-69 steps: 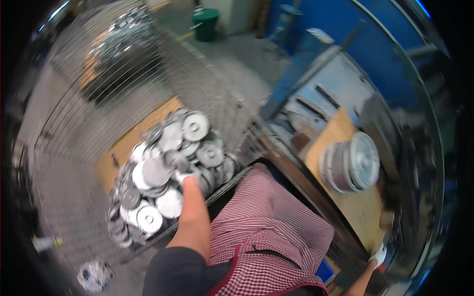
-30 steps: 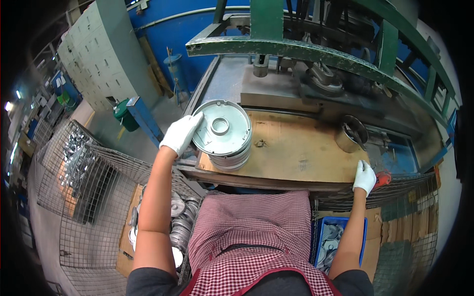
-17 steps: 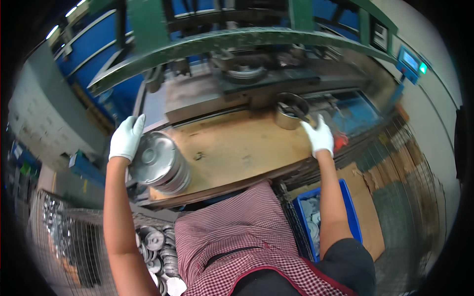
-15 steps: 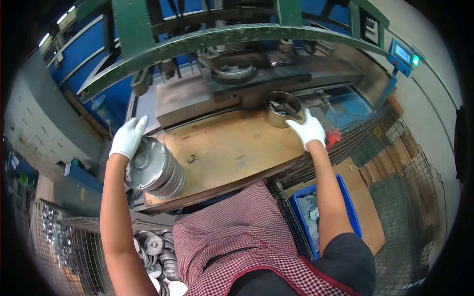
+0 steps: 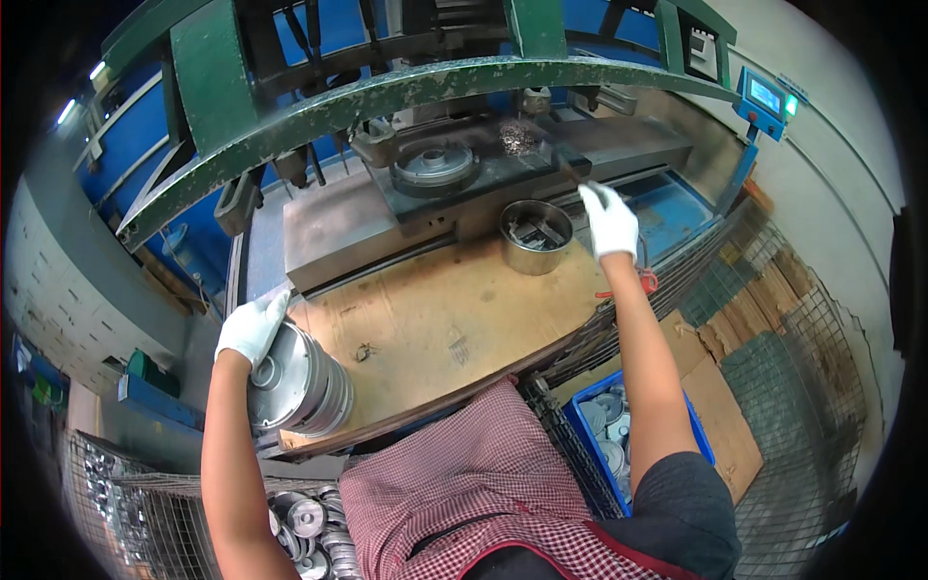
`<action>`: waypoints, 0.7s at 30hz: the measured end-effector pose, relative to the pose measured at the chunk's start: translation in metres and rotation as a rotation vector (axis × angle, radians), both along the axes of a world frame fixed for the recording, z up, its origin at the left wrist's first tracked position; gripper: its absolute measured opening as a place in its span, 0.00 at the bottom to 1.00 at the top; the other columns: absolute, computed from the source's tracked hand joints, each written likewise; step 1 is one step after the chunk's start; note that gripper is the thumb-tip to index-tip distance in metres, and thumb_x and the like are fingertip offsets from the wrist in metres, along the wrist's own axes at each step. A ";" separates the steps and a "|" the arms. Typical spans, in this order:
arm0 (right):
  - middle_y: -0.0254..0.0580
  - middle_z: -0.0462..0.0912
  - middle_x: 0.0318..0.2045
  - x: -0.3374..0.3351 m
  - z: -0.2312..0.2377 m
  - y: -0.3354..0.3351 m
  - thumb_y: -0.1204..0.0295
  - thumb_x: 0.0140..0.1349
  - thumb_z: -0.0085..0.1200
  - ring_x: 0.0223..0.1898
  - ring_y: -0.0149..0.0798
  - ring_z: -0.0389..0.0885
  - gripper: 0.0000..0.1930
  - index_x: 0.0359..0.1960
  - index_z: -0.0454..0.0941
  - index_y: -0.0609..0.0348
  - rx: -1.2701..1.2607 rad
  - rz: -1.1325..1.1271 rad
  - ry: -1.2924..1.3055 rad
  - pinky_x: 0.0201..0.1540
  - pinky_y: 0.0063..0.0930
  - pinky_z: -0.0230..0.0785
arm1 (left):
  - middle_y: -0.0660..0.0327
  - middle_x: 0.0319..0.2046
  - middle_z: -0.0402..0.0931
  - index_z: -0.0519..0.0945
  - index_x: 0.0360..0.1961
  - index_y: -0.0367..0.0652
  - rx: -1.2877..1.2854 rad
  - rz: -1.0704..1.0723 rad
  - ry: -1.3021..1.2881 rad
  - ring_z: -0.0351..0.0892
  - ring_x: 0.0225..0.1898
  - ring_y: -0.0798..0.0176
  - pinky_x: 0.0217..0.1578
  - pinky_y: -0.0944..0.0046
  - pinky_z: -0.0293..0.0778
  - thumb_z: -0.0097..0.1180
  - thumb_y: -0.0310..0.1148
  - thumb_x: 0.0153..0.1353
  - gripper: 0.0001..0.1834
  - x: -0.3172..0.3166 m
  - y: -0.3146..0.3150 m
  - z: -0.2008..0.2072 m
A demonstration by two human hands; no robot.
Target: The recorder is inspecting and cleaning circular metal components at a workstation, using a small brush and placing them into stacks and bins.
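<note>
My left hand (image 5: 253, 329), in a white glove, grips the rim of the top round metal part in a stack (image 5: 314, 387) at the left end of the wooden board. The top part tilts toward me. My right hand (image 5: 611, 222), also gloved, is raised to the right of a metal pot (image 5: 535, 253) and closed on a thin brown stick-like tool (image 5: 571, 172), which is blurred and points toward the machine. Several dark pieces lie in the pot. Another round metal part (image 5: 434, 166) sits on the dark machine plate, with metal chips (image 5: 517, 138) to its right.
A green machine frame (image 5: 406, 92) arches over the bed. The wooden board (image 5: 435, 319) lies before me. A blue bin (image 5: 710, 449) of metal parts stands at right, a wire cage (image 5: 164, 488) at lower left. A control screen (image 5: 766, 95) is at far right.
My right hand has risen from beside the pot and now holds the brown tool. My left hand has closed on the stack's top part. The whole view has shifted slightly.
</note>
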State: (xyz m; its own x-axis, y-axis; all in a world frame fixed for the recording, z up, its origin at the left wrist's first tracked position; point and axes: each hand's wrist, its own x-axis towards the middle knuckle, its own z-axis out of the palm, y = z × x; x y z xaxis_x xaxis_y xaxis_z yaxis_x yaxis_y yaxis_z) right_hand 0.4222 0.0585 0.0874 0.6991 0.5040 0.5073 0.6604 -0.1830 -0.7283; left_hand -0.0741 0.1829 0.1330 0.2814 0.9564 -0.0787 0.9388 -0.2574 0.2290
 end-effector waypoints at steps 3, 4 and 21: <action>0.48 0.84 0.44 0.019 0.026 0.038 0.49 0.62 0.55 0.44 0.42 0.82 0.25 0.50 0.80 0.56 0.045 -0.111 -0.057 0.50 0.30 0.70 | 0.44 0.46 0.79 0.79 0.55 0.50 -0.004 0.000 0.024 0.76 0.51 0.40 0.53 0.52 0.70 0.35 0.56 0.69 0.29 0.002 0.001 0.000; 0.49 0.84 0.44 0.025 0.035 0.051 0.46 0.61 0.54 0.44 0.45 0.82 0.27 0.51 0.80 0.55 -0.024 -0.084 0.104 0.50 0.32 0.70 | 0.44 0.46 0.79 0.79 0.54 0.49 0.007 -0.007 0.007 0.76 0.51 0.40 0.53 0.52 0.70 0.35 0.56 0.69 0.30 0.003 -0.001 0.001; 0.54 0.81 0.47 -0.147 0.047 0.166 0.49 0.62 0.53 0.50 0.56 0.78 0.24 0.50 0.80 0.52 -0.262 0.369 -0.047 0.52 0.41 0.70 | 0.45 0.45 0.80 0.84 0.44 0.43 0.045 0.049 -0.046 0.78 0.49 0.42 0.53 0.53 0.70 0.36 0.61 0.66 0.34 0.003 -0.011 0.005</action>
State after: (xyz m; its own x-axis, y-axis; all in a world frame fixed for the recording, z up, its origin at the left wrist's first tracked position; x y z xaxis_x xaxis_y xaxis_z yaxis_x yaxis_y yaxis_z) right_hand 0.2757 0.2240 0.1341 0.4275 0.8307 0.3566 0.7473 -0.1027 -0.6565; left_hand -0.0709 0.1718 0.1382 0.2364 0.9714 -0.0232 0.9392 -0.2224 0.2617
